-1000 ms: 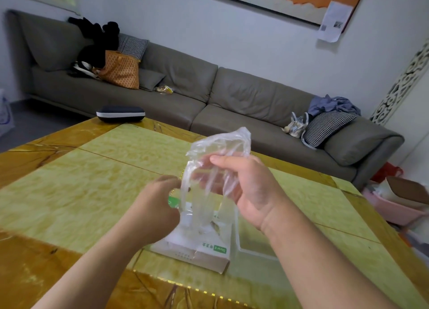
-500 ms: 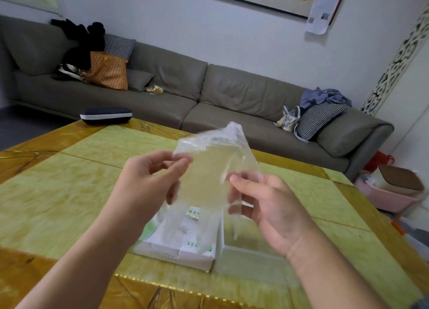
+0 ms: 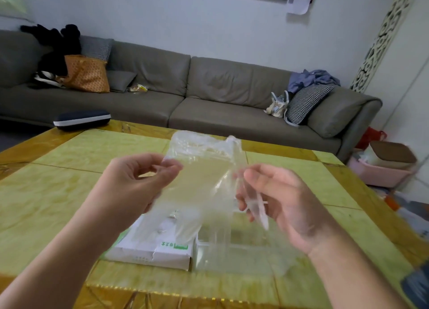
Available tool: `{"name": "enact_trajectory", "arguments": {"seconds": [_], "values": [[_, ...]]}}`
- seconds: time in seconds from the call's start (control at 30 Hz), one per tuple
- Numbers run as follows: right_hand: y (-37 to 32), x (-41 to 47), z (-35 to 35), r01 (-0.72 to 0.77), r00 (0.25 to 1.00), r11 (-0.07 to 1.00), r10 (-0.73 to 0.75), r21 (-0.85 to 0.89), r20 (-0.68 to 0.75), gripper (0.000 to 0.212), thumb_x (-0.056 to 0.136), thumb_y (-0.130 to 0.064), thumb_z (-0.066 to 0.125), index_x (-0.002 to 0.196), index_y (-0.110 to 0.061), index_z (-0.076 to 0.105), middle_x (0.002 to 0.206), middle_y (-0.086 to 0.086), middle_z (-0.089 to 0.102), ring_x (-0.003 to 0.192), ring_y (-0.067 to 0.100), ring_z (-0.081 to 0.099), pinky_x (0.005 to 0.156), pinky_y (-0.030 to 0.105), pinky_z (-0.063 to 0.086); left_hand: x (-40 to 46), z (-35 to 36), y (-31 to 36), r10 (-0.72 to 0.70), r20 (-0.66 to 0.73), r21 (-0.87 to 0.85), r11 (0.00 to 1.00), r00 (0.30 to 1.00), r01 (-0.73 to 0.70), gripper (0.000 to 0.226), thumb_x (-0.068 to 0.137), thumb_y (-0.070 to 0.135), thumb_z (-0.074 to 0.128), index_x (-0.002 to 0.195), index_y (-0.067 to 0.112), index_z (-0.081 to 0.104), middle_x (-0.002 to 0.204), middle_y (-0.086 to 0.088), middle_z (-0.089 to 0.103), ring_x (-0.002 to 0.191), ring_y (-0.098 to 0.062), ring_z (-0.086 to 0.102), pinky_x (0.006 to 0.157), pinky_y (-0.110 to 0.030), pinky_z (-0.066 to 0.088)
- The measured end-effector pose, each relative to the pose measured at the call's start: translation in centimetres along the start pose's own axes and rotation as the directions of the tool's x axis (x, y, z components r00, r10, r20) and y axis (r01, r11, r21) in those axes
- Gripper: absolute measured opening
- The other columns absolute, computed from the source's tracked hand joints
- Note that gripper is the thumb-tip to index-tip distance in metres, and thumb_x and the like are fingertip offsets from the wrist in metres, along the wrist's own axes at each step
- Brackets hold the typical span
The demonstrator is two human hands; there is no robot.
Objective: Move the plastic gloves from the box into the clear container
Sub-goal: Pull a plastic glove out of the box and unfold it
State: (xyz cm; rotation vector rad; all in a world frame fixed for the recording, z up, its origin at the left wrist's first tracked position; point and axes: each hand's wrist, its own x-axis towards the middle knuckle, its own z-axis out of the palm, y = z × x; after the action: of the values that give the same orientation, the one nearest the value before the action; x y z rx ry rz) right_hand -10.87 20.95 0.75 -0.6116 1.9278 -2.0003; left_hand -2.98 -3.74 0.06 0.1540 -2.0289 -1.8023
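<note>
A: Hands?
B: Left hand (image 3: 137, 183) pinches plastic glove (image 3: 199, 183) at its left edge, thumb and fingers curled. Right hand (image 3: 276, 199) pinches the right edge. Glove is spread between them, up off the table (image 3: 58, 192).
A: Box, container?
B: Box (image 3: 153, 250) near the table's front edge, below the glove. Clear container (image 3: 236, 255) touches its right side.

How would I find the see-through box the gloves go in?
Look at the yellow-green table, near its front edge. Beside the white glove box, on its right, stands the clear container. Unlike the box, you see the table through it.
</note>
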Motion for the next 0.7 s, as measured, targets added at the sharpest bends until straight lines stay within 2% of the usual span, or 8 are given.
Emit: {"name": "enact_trajectory", "arguments": {"seconds": [0.1, 0.2, 0.3, 0.37, 0.47, 0.57, 0.63, 0.7], "values": [[0.5, -0.2, -0.5, 0.056, 0.992, 0.986, -0.073, -0.160, -0.099, 0.012, 0.096, -0.004, 0.070, 0.087, 0.001, 0.077, 0.069, 0.021, 0.070, 0.057, 0.034, 0.059, 0.058, 0.031, 0.052, 0.4, 0.1, -0.2, 0.002, -0.036, 0.022, 1.000, 0.999, -0.001, 0.011, 0.089, 0.021, 0.074, 0.094, 0.012, 0.080, 0.052, 0.010, 0.050, 0.042, -0.007, 0.034, 0.039, -0.016, 0.031], [0.3, -1.1, -1.4, -0.055, 0.996, 0.959, 0.033, -0.277, -0.084, 0.017, 0.099, -0.003, 0.066, 0.094, -0.006, 0.082, 0.079, 0.018, 0.078, 0.068, 0.030, 0.074, 0.066, 0.037, 0.058, 0.5, 0.0, -0.2, -0.005, -0.036, 0.038, 0.999, 0.999, 0.006, 0.009, 0.088, 0.022, 0.075, 0.093, 0.017, 0.081, 0.053, 0.010, 0.053, 0.044, -0.009, 0.036, 0.040, -0.017, 0.031], [-0.4, -1.6, -1.9, -0.100, 0.994, 0.942, 0.106, -0.321, 0.002, 0.017, 0.101, -0.016, 0.066, 0.108, -0.006, 0.078, 0.094, 0.013, 0.080, 0.088, 0.035, 0.077, 0.076, 0.043, 0.057, 0.4, 0.1, 0.2, -0.009, 0.057, 0.110, 0.994, 0.998, 0.003, 0.008, 0.088, 0.024, 0.074, 0.089, 0.025, 0.082, 0.055, 0.012, 0.056, 0.045, -0.009, 0.038, 0.042, -0.019, 0.032], [-0.8, -1.3, -1.6, -0.056, 0.998, 0.953, 0.058, -0.299, -0.002, 0.037, 0.090, -0.035, 0.072, 0.118, -0.011, 0.073, 0.103, 0.010, 0.080, 0.096, 0.033, 0.076, 0.078, 0.044, 0.054, 0.2, 0.5, 0.7, -0.012, 0.144, 0.184, 0.983, 0.989, -0.015, 0.007, 0.087, 0.026, 0.075, 0.087, 0.030, 0.082, 0.059, 0.013, 0.063, 0.044, -0.005, 0.041, 0.042, -0.016, 0.033], [-0.8, -0.5, -0.8, -0.015, 1.000, 0.943, 0.007, -0.332, -0.027, 0.048, 0.083, -0.041, 0.085, 0.120, -0.016, 0.069, 0.094, 0.007, 0.081, 0.080, 0.025, 0.073, 0.067, 0.028, 0.048, 0.2, 1.2, 1.8, -0.040, 0.267, 0.265, 0.964, 0.963, -0.034, 0.005, 0.084, 0.029, 0.078, 0.086, 0.031, 0.082, 0.060, 0.015, 0.067, 0.043, 0.000, 0.046, 0.042, -0.012, 0.035], [-0.1, 0.0, -0.6, 0.018, 0.998, 0.949, -0.037, -0.314, -0.056, 0.018, 0.087, -0.015, 0.084, 0.101, -0.009, 0.075, 0.078, 0.009, 0.077, 0.061, 0.019, 0.064, 0.054, 0.022, 0.045, 0.5, 1.5, 2.5, -0.079, 0.338, 0.288, 0.958, 0.938, -0.023, 0.012, 0.078, 0.036, 0.080, 0.090, 0.035, 0.082, 0.070, 0.010, 0.073, 0.049, -0.001, 0.051, 0.047, -0.015, 0.040], [0.3, 0.1, -1.2, 0.015, 0.992, 0.967, -0.045, -0.253, -0.117, 0.004, 0.090, -0.004, 0.079, 0.090, -0.005, 0.075, 0.072, 0.011, 0.073, 0.055, 0.020, 0.060, 0.049, 0.026, 0.042, 1.0, 1.4, 2.2, -0.039, 0.275, 0.305, 0.951, 0.961, -0.049, 0.024, 0.072, 0.041, 0.081, 0.095, 0.034, 0.080, 0.077, 0.010, 0.075, 0.057, -0.003, 0.059, 0.056, -0.022, 0.049], [0.6, 0.3, -2.2, -0.007, 0.971, 0.986, -0.033, -0.169, -0.238, 0.005, 0.092, -0.002, 0.076, 0.088, -0.003, 0.073, 0.069, 0.011, 0.070, 0.052, 0.020, 0.058, 0.047, 0.026, 0.042, 1.4, 1.4, 1.5, 0.135, 0.120, 0.478, 0.861, 0.983, -0.177, 0.035, 0.075, 0.042, 0.083, 0.108, 0.033, 0.075, 0.095, 0.014, 0.073, 0.080, -0.003, 0.066, 0.074, -0.024, 0.052]]}}
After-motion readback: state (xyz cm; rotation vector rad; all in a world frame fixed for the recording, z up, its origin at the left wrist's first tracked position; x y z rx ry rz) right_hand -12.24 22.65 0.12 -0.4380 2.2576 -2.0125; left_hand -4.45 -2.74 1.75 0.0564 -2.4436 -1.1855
